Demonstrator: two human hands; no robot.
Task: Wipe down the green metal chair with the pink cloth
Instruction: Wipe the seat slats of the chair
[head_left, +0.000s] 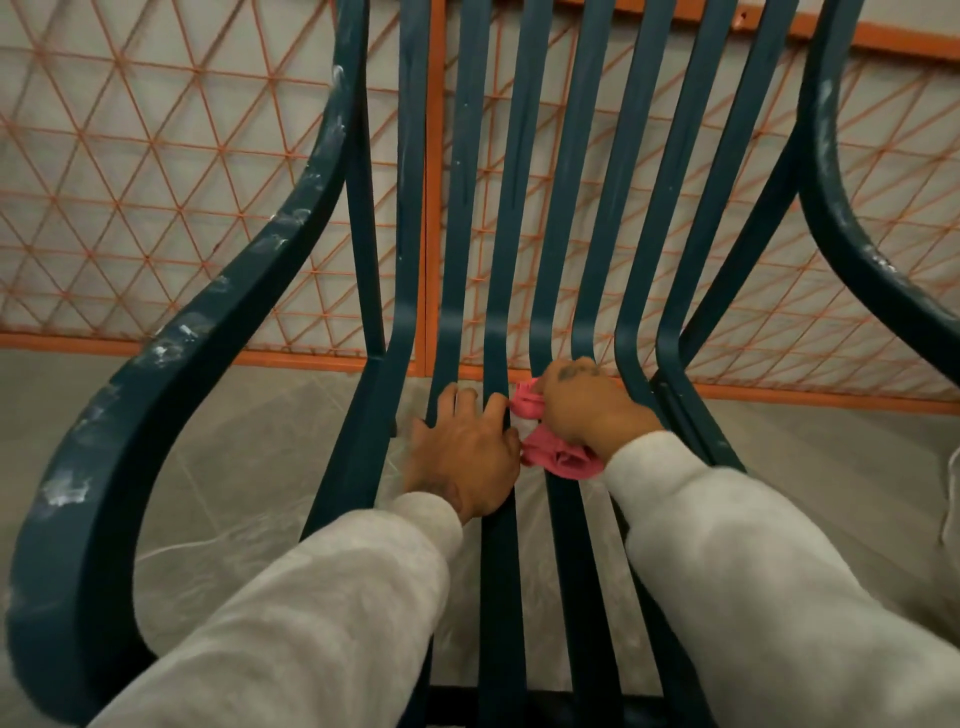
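- The cloth (561, 460) is bunched at the middle of the view, where the seat slats bend up into the back. It sits on a slat just right of centre. As a crumpled wad it has no clear long axis, though it spreads roughly from 11 to 5 o'clock.
- The right hand (587, 405) grasps the cloth with fingers curled over it, probably so the pressure lands on one narrow slat.
- The left hand (462, 457) lies released just at 9 o'clock of the cloth, with fingers spread flat on the neighbouring slats. It likely steadies the chair (466, 208).
- The chair's front faces 6 o'clock. Its slats run lengthwise from 6 to 12 o'clock and fan out towards the top.
- The left armrest (156, 395) at 9 o'clock and the right armrest (841, 218) at 3 o'clock carry white smears, so they seem not yet wiped.
- An orange lattice (156, 182) stands behind the chair at 12 o'clock.
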